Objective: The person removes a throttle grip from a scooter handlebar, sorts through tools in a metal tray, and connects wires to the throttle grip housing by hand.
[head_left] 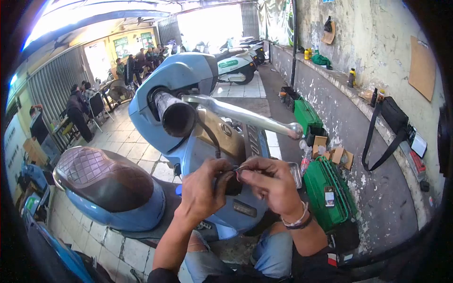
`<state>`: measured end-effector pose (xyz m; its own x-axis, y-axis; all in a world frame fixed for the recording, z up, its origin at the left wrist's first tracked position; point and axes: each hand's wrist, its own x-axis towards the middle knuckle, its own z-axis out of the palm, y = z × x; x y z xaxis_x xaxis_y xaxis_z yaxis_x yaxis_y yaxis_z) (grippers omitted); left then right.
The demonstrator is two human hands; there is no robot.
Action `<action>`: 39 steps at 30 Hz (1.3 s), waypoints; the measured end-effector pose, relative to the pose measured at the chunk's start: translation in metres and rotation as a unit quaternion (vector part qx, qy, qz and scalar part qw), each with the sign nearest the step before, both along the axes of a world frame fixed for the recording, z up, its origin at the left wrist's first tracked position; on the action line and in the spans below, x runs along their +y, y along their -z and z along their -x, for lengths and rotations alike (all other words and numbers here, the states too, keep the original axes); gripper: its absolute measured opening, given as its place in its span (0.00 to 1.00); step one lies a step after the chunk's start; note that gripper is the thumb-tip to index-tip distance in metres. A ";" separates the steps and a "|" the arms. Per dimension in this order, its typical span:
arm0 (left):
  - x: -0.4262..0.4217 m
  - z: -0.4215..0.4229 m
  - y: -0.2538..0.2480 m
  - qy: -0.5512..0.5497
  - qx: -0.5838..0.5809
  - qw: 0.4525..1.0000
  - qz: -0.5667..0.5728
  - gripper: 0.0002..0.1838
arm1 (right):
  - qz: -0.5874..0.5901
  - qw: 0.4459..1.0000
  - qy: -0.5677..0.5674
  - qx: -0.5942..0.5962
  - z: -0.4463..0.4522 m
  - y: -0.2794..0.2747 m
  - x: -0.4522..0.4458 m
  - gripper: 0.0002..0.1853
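Note:
My left hand (200,191) and my right hand (276,186) meet in front of a light-blue scooter (186,70), fingertips pinched close together. Between them are thin wires (237,173), one of them reddish; their ends are hidden by my fingers. A black cable (211,137) hangs from the handlebar down toward my left fingers. Above my hands, the dark handlebar grip (178,115) points at me, and a silver brake lever (240,113) sticks out to the right. My right wrist wears bands.
The quilted brown seat (104,179) is at left. On the right stand green boxes (325,193), one with a phone (329,195) on it, and cardboard boxes (340,156). A ledge holds a black bag (394,115) and bottles. Several people sit at back left; other scooters (236,63) stand behind.

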<state>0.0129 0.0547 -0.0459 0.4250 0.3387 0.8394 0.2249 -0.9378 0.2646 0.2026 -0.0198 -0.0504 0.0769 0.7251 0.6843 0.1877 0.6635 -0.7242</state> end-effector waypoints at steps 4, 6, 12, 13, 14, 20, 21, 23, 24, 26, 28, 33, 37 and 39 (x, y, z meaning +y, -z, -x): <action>0.005 0.000 0.013 0.025 -0.057 0.995 0.080 0.15 | 0.280 0.763 -0.400 0.424 -0.026 0.025 -0.023 0.12; 0.005 0.003 -0.001 0.080 -0.109 0.987 0.087 0.15 | 0.228 0.797 -0.289 0.479 -0.030 0.043 -0.043 0.15; -0.001 0.028 -0.013 0.103 -0.017 0.994 0.027 0.15 | 0.165 0.928 -0.118 0.312 -0.016 0.116 -0.087 0.14; -0.009 0.035 -0.014 0.107 -0.028 0.994 0.023 0.17 | 0.184 0.954 -0.088 0.218 -0.014 0.125 -0.093 0.09; -0.016 0.043 -0.012 0.113 -0.039 0.993 0.016 0.18 | 0.197 0.971 -0.059 0.120 -0.012 0.131 -0.098 0.05; -0.030 0.112 0.065 -0.142 -0.371 0.888 0.232 0.14 | 0.347 0.932 -0.003 0.101 0.002 0.208 -0.121 0.11; -0.013 0.135 0.097 -0.160 -0.388 0.863 0.280 0.11 | 0.367 0.923 -0.016 0.111 0.005 0.211 -0.123 0.13; 0.016 0.160 0.148 -0.200 -0.367 0.811 0.409 0.15 | 0.446 0.887 -0.009 0.117 0.005 0.238 -0.131 0.18; 0.051 0.179 0.205 -0.306 -0.240 0.833 0.393 0.17 | 0.444 0.889 -0.011 0.114 0.005 0.254 -0.135 0.18; 0.091 0.200 0.285 -0.349 -0.045 0.789 0.504 0.19 | 0.496 0.856 -0.081 0.124 0.009 0.271 -0.136 0.18; 0.113 0.202 0.345 -0.426 0.025 0.736 0.525 0.30 | 0.490 0.863 -0.063 0.102 0.038 0.250 -0.134 0.17; 0.124 0.174 0.372 -0.467 0.152 0.629 0.603 0.42 | 0.465 0.878 -0.017 -0.110 0.058 0.258 -0.133 0.15; 0.143 0.162 0.399 -0.496 0.173 0.620 0.582 0.40 | 0.481 0.865 0.008 -0.145 0.061 0.250 -0.122 0.15; 0.141 0.165 0.399 -0.490 0.180 0.599 0.607 0.39 | 0.501 0.851 0.005 -0.155 0.065 0.246 -0.124 0.15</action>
<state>-0.1520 0.1957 -0.4451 -0.3985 0.8415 -0.3648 0.7575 0.5262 0.3864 0.1376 -0.1443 -0.2969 0.0155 0.9572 -0.2889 0.4747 -0.2613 -0.8404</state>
